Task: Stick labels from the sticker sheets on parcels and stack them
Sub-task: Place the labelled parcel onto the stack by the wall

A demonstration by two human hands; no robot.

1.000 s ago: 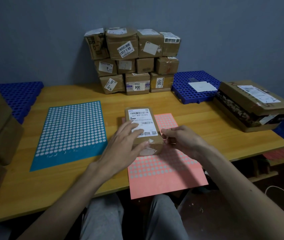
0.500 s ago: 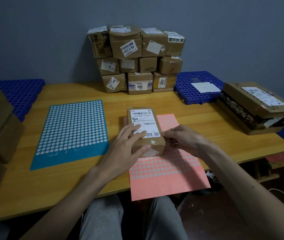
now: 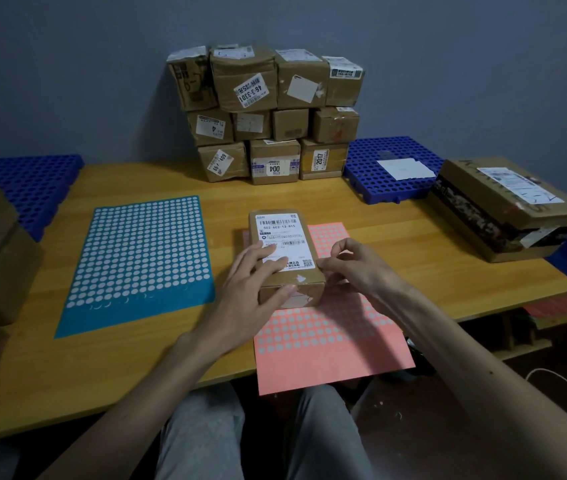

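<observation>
A small oblong parcel (image 3: 284, 258) of plain brown cardboard, its top covered by a glossy white barcode label, lies on the upper part of the pink sticker sheet (image 3: 330, 337), a thin paper rectangle printed with rows of pale round dots. The left hand (image 3: 251, 292) rests on it with straight fingers flat on the label and the thumb against the near end. The right hand (image 3: 354, 268) is curled, thumb and forefinger tips meeting at the parcel's right top edge; whether they pinch a dot I cannot tell. A teal dotted sheet (image 3: 140, 258) lies flat on the smooth wooden surface (image 3: 448, 258). Since a second ago the right hand has risen from the sheet to the parcel's edge; the parcel has stayed put.
</observation>
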